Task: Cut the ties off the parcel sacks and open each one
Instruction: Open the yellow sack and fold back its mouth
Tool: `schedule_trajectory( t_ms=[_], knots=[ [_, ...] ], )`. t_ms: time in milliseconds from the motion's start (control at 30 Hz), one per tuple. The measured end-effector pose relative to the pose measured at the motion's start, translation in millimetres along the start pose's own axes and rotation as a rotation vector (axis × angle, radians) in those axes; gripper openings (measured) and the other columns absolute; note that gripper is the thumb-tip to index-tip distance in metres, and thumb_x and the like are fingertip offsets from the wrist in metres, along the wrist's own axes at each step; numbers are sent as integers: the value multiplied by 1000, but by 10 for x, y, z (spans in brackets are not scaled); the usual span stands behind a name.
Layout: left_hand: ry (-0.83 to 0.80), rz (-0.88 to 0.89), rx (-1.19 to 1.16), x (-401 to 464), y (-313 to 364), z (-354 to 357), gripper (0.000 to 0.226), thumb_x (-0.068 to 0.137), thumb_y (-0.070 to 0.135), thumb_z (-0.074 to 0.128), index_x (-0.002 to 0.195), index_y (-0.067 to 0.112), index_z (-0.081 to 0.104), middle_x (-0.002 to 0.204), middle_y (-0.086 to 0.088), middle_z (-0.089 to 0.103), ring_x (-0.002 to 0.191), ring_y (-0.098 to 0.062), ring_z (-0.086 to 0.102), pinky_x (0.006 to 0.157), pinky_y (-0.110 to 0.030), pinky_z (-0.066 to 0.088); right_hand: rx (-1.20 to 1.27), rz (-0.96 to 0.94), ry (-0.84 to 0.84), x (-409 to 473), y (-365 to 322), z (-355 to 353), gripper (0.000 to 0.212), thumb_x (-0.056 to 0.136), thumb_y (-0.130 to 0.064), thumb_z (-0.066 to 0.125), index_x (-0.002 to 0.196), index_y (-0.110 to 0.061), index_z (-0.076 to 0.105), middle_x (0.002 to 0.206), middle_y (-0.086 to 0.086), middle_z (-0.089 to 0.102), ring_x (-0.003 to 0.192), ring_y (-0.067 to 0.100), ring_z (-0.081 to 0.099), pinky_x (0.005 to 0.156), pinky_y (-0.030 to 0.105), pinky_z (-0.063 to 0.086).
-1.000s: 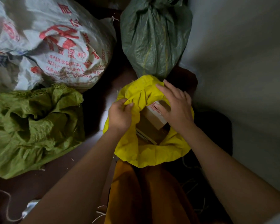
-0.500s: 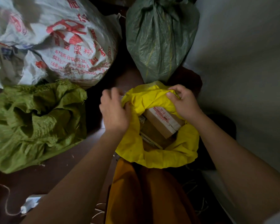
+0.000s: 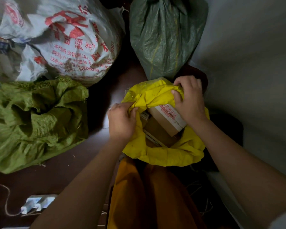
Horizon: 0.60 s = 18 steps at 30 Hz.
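Observation:
A yellow sack (image 3: 163, 154) stands open in front of me, with taped cardboard boxes (image 3: 165, 123) showing inside its mouth. My left hand (image 3: 120, 121) grips the sack's rim on the left side. My right hand (image 3: 188, 100) grips the bunched far edge of the rim at the upper right. A dark green sack (image 3: 165, 37) stands behind it with its neck gathered at the top. A light green sack (image 3: 35, 119) lies open and crumpled at the left. A white sack with red print (image 3: 69, 40) lies at the top left.
A grey wall (image 3: 254, 63) runs along the right side. Orange cloth (image 3: 147, 195) lies below the yellow sack. A white power adapter with a cord (image 3: 38, 204) and loose bits of string lie on the dark brown floor (image 3: 59, 171) at the lower left.
Both hands took hold of the yellow sack's rim and drew it apart. The right hand moved from the box up to the far edge. The sack's mouth is wider.

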<state>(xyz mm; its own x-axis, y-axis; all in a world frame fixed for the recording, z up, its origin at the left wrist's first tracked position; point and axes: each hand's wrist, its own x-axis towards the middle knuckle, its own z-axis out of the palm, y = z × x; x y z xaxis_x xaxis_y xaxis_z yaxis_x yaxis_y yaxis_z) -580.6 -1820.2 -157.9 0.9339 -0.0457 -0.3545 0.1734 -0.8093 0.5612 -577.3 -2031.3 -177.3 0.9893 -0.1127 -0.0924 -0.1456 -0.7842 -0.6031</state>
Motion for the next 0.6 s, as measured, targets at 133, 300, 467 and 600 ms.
schedule_trajectory(
  t_ms=[133, 300, 467, 600],
  knots=[
    [-29, -52, -53, 34, -61, 0, 20, 92, 15, 59, 104, 2, 68, 92, -20, 68, 89, -37, 60, 78, -44, 46, -49, -248, -212, -56, -125, 48, 28, 83, -31, 65, 107, -17, 65, 131, -2, 58, 119, 22, 51, 96, 40, 40],
    [-132, -106, -205, 71, -76, -31, 12, 95, 6, 53, 96, -2, 61, 79, -8, 57, 84, -36, 58, 65, -30, 36, -63, -215, -363, -61, -74, 72, 40, 83, -28, 71, 121, -17, 66, 116, 4, 68, 107, 27, 60, 85, 38, 47],
    [-144, -102, -199, 149, -54, -91, 13, 97, 6, 46, 94, 1, 58, 80, -11, 54, 85, -36, 55, 71, -38, 41, 154, -38, -408, 3, -121, 44, 22, 88, -25, 68, 106, -14, 74, 87, 7, 74, 80, 27, 66, 70, 43, 52],
    [-135, -34, -146, 235, 12, -210, 13, 97, 5, 47, 94, -2, 58, 89, -29, 58, 91, -46, 55, 77, -48, 44, 353, 159, -385, 25, -208, 8, 15, 87, -21, 70, 95, -10, 76, 81, 5, 72, 74, 17, 65, 71, 37, 53]
  ],
)
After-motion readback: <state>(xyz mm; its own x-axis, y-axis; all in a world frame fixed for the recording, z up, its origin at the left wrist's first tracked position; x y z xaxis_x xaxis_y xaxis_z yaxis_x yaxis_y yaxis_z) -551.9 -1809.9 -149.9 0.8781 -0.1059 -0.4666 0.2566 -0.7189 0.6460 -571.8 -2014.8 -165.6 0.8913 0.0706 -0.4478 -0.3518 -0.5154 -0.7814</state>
